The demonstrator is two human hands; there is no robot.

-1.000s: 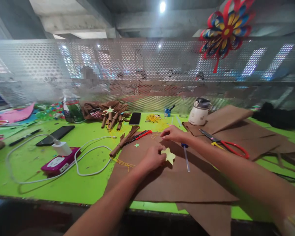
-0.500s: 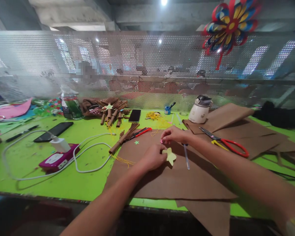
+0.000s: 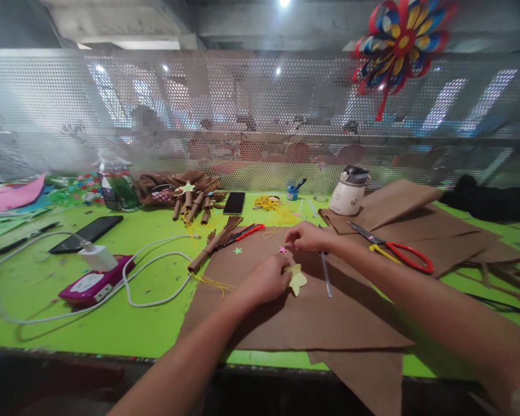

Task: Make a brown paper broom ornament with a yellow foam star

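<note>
A pale yellow paper star (image 3: 297,279) with rounded points is pinched in my left hand (image 3: 266,278), low over the brown paper sheet (image 3: 294,323). My right hand (image 3: 307,236) hovers just beyond it, fingers curved and a little apart, with nothing seen in them. A small pink star (image 3: 282,249) rests beside its fingertips on the sheet. Further left on the same sheet lies a small green star (image 3: 237,251). A clear thin stick (image 3: 326,276), perhaps a glue stick, lies under my right wrist.
Red-handled scissors (image 3: 409,257) lie on brown paper at right; another red-handled tool (image 3: 249,232) lies beside a rolled paper bundle (image 3: 208,251). A purple power strip (image 3: 96,283) with a white cable, phones (image 3: 234,203), a blue jar (image 3: 292,193) and a white bottle (image 3: 348,193) stand about.
My right fingers have come off the pink star and drawn slightly right; the star lies on the paper. My left hand still pinches the yellow star, now turned slightly. The view has shifted a little.
</note>
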